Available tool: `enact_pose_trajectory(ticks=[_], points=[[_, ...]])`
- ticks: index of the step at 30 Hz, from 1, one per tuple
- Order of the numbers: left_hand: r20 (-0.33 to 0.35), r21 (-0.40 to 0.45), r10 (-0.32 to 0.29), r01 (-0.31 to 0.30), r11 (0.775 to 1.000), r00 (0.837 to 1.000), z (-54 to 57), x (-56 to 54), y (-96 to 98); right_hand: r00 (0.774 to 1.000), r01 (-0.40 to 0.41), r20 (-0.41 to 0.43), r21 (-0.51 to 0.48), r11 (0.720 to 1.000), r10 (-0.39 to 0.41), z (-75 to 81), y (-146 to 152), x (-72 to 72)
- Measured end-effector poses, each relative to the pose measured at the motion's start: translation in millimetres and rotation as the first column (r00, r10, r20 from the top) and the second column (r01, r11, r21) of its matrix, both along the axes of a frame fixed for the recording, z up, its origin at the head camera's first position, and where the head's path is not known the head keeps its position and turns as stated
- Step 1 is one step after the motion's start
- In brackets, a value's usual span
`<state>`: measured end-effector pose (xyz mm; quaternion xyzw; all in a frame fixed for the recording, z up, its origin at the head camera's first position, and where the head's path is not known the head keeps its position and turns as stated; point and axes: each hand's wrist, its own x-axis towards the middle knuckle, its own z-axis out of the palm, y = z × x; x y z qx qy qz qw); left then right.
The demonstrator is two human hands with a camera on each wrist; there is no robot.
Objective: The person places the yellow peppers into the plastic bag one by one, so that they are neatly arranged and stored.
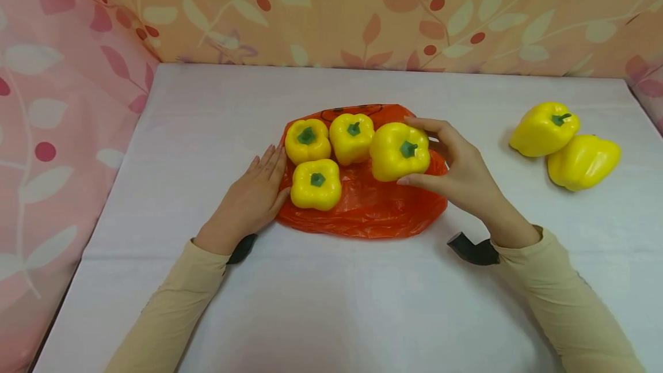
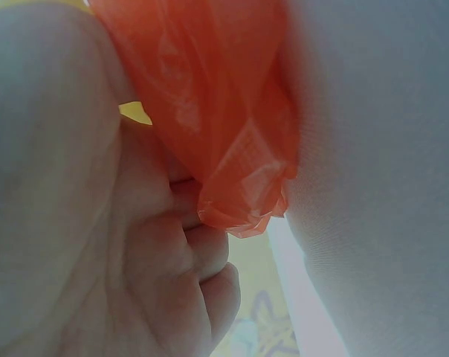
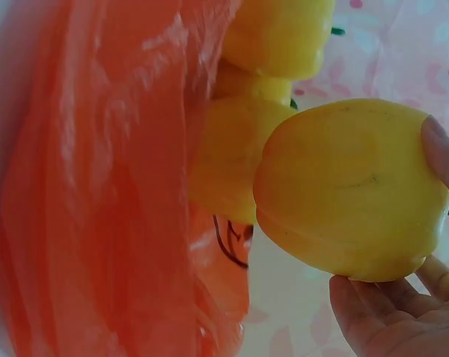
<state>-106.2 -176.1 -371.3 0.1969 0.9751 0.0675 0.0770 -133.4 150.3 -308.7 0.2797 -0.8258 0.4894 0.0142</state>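
Note:
A red plastic bag (image 1: 370, 214) lies in the middle of the table, with three yellow bell peppers on its left and back part: one front left (image 1: 311, 197), one back left (image 1: 295, 145) and one further right (image 1: 344, 145). My right hand (image 1: 461, 168) holds another yellow bell pepper (image 1: 388, 157) between thumb and fingers, over the bag's right side. In the right wrist view, this bell pepper (image 3: 343, 186) is gripped at its stem end, beside the bag wall. Along the bag's left edge my left hand (image 1: 254, 191) rests with fingers straight. Its palm (image 2: 76, 208) faces the plastic.
Two more yellow bell peppers, one behind (image 1: 541, 131) and one in front (image 1: 582, 163), touch each other at the table's right. A white cloth (image 1: 331, 304) covers the table. Patterned fabric (image 1: 331, 10) hangs behind it. A dark curved piece (image 1: 473, 249) sits at my right wrist.

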Motion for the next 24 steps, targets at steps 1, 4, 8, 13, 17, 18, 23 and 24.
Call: enact_pose_trajectory(ticks=[1,4,8,13,17,18,23,24], points=[[0.0,0.0,0.0,0.0,1.0,1.0,0.1,0.0,0.1,1.0,-0.003,0.001,0.008,1.0,0.003,-0.9,-0.9,0.5],[0.002,-0.002,0.001,-0.001,1.0,1.0,0.2,0.1,0.0,1.0,-0.021,0.02,0.013,1.0,0.021,-4.1,-3.6,2.1],[0.005,-0.003,0.0,0.0,1.0,1.0,0.6,0.1,0.0,0.998,-0.048,0.052,0.026,0.999,0.047,-8.0,-7.1,3.9],[0.005,0.002,0.002,-0.002,1.0,1.0,0.8,0.1,-0.3,0.995,-0.073,0.063,0.035,0.997,0.071,-13.6,-10.8,4.1],[0.004,0.006,0.005,-0.005,1.0,1.0,0.9,0.1,-0.2,0.994,-0.088,0.074,0.032,0.996,0.085,-18.1,-13.3,3.4],[0.005,0.007,0.006,-0.006,1.0,1.0,0.8,0.0,-0.3,0.993,-0.091,0.076,0.033,0.995,0.088,-19.3,-13.9,3.2],[0.011,0.012,0.009,-0.009,1.0,1.0,0.7,-0.2,-0.5,0.992,-0.105,0.077,0.03,0.994,0.102,-25.6,-16.4,2.9],[0.011,0.013,0.009,-0.009,1.0,1.0,0.6,-0.3,-0.5,0.992,-0.106,0.074,0.029,0.994,0.103,-26.8,-16.8,3.0]])
